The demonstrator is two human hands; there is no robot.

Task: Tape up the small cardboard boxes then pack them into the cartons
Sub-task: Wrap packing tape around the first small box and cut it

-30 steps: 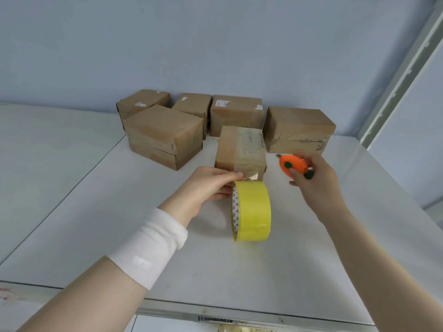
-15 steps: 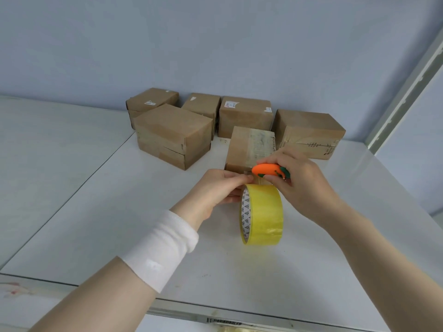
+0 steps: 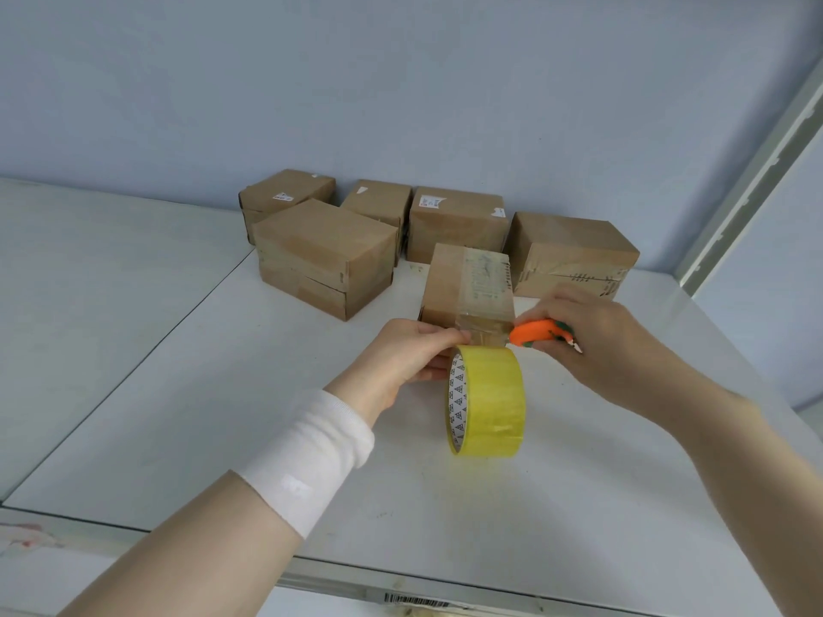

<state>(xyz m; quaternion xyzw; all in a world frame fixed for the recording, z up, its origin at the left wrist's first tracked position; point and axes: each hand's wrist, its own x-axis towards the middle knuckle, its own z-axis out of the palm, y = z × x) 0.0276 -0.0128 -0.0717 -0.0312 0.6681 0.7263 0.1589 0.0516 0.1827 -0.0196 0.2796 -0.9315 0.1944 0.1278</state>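
A small brown cardboard box [image 3: 450,282] with clear tape along its top and front stands in the middle of the white table [image 3: 178,394]. A yellow tape roll [image 3: 487,400] stands on edge just in front of it, a strip running up to the box. My left hand [image 3: 401,358] grips the roll at its top left, fingers against the box's front. My right hand [image 3: 596,345] holds a small orange cutter [image 3: 532,332] at the box's lower right corner, beside the tape strip.
Several more brown boxes stand behind: a stacked pair [image 3: 325,256] at the left, three along the wall [image 3: 456,220], one at the right [image 3: 572,251]. A metal upright [image 3: 757,162] rises at the right. The table's front edge [image 3: 401,585] carries a barcode label.
My right hand brought the orange cutter in from the right to the tape strip above the roll, then drew it across to the box's lower right corner. My left hand stayed on the roll.
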